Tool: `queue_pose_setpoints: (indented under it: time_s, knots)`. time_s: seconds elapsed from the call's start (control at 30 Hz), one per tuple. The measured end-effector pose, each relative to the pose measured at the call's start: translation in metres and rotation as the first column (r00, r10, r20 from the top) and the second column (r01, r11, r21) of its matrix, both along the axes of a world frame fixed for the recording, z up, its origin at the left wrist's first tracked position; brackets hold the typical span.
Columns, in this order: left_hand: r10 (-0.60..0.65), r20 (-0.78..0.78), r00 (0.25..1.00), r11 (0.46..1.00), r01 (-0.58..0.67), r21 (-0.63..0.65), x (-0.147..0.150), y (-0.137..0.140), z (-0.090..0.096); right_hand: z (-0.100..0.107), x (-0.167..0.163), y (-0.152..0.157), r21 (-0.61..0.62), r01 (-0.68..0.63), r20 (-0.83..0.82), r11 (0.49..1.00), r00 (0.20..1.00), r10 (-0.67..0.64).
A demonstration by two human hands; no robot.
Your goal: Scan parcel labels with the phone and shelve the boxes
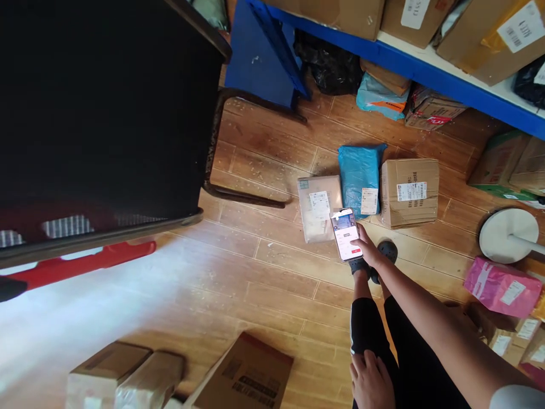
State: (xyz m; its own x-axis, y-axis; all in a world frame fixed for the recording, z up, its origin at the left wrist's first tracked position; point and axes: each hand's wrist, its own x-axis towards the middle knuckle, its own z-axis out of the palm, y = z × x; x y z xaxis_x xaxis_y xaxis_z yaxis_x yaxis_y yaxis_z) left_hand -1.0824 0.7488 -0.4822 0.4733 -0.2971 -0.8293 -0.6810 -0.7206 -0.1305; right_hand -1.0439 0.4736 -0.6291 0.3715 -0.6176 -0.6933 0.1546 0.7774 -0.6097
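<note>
My right hand (366,245) is closed round a smartphone (346,236) with a lit screen, the thumb lying over its lower part. Beneath the phone, parcels lie on the wooden floor: a flat one in clear wrap (313,213), a blue plastic mailer (360,170) and a brown cardboard box (421,213). Each bears a white label. My left hand (371,382) rests on my black-trousered thigh, fingers extended and nothing visible in it. Part of that hand is cut off by the bottom edge.
A black-backed chair (128,113) with a dark metal frame fills the upper left. Blue shelving (426,71) holding boxes runs along the upper right. At the right are a round white base (502,236) and a pink parcel (496,284). Cardboard boxes (251,375) stand along the bottom.
</note>
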Motion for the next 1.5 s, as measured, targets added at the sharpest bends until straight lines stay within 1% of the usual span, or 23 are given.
queue_pose_setpoints:
  time_s: [0.1,0.13,0.27,0.4,0.43,0.57,0.6,0.7,0.77,1.07,1.33,1.5]
  knots:
    - [-0.007,0.099,0.995,1.000,0.010,-0.030,-0.010,0.007,-0.002,-0.009,0.028,0.000,-0.024,-0.024,0.003,0.999,1.000,0.024]
    - [-0.011,0.109,0.994,0.999,0.015,-0.036,-0.013,0.009,-0.003,-0.011,0.037,0.000,-0.034,-0.030,0.002,0.999,1.000,0.030]
    - [0.020,0.110,0.994,0.999,-0.015,-0.041,-0.021,0.014,-0.005,-0.020,0.063,-0.001,-0.080,-0.041,-0.007,0.996,0.999,0.040]
    - [0.077,0.107,0.991,0.996,-0.072,-0.052,-0.022,0.017,-0.006,-0.024,0.077,0.000,-0.107,-0.048,-0.010,0.993,0.999,0.047]
    - [0.089,0.097,0.991,0.995,-0.084,-0.051,-0.021,0.017,-0.007,-0.025,0.079,0.000,-0.111,-0.050,-0.011,0.993,0.999,0.049]
    - [0.150,-0.027,0.988,0.989,-0.150,0.002,-0.017,0.019,-0.006,-0.025,0.083,0.002,-0.120,-0.060,-0.018,0.991,0.998,0.058]
    - [0.153,-0.027,0.988,0.988,-0.153,0.003,-0.017,0.018,-0.005,-0.024,0.083,0.002,-0.122,-0.063,-0.019,0.991,0.998,0.061]
    - [0.120,0.060,0.991,0.992,-0.118,-0.046,-0.017,0.013,-0.002,-0.024,0.084,0.004,-0.129,-0.070,-0.021,0.989,0.997,0.068]
    - [0.104,0.083,0.991,0.993,-0.098,-0.067,-0.017,0.009,0.000,-0.024,0.084,0.004,-0.129,-0.072,-0.024,0.989,0.997,0.069]
    - [0.115,0.053,0.992,0.992,-0.112,-0.060,-0.007,0.004,0.005,-0.027,0.084,0.007,-0.139,-0.092,-0.014,0.986,0.996,0.091]
    - [0.170,0.016,0.985,0.983,-0.169,-0.069,0.001,-0.002,0.011,-0.025,0.084,0.013,-0.216,-0.144,0.056,0.966,0.986,0.160]
    - [0.177,0.016,0.984,0.981,-0.175,-0.079,0.002,-0.001,0.010,-0.024,0.085,0.014,-0.246,-0.170,0.054,0.954,0.981,0.189]
